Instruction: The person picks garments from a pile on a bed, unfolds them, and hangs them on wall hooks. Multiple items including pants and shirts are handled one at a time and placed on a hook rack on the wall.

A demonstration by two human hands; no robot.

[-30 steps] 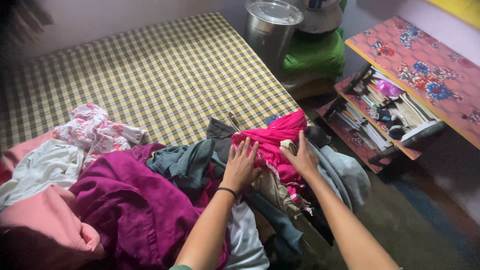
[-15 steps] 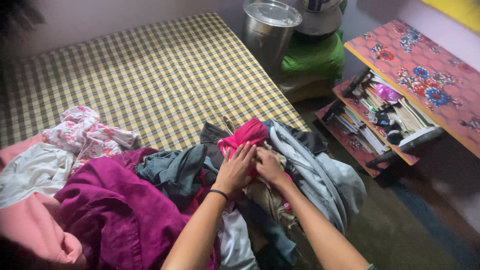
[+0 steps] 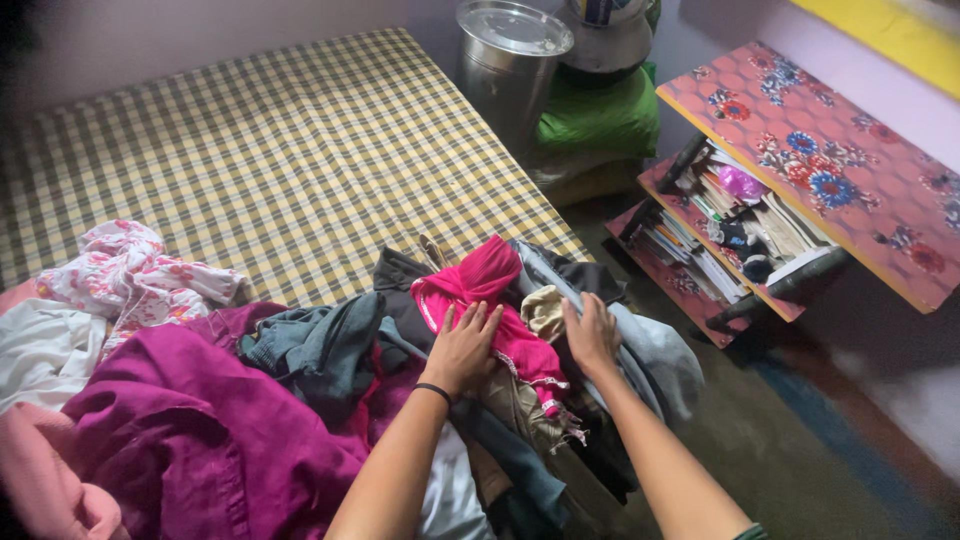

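I am bent over a bed covered in a yellow and dark checked sheet point(image 3: 290, 150), most of it bare toward the far wall, with a heap of clothes along the near edge. Beyond the bed's corner stands one steel drum point(image 3: 505, 60) with a flat lid, and beside it a green bundle point(image 3: 600, 115) with a pot on top. To my right is one low table with a red flowered top point(image 3: 830, 170), and its shelf underneath is crammed with books and papers point(image 3: 745, 215). The floor point(image 3: 800, 440) is dark and dull. My left hand point(image 3: 462, 345) lies flat, fingers spread, pressing on one bright pink cloth point(image 3: 480, 285) that sits on top of the heap near the bed's right edge; it grips nothing. My right hand point(image 3: 592, 335) is also open and flat, resting on the pale blue-grey garment point(image 3: 650, 355) just beside a beige piece point(image 3: 545, 310). In the heap I count one large magenta garment point(image 3: 200, 430), one dark teal one point(image 3: 320, 345), one white floral piece point(image 3: 130, 275), one plain white piece point(image 3: 45, 350) and one salmon pink knit point(image 3: 45, 480) at the left corner.
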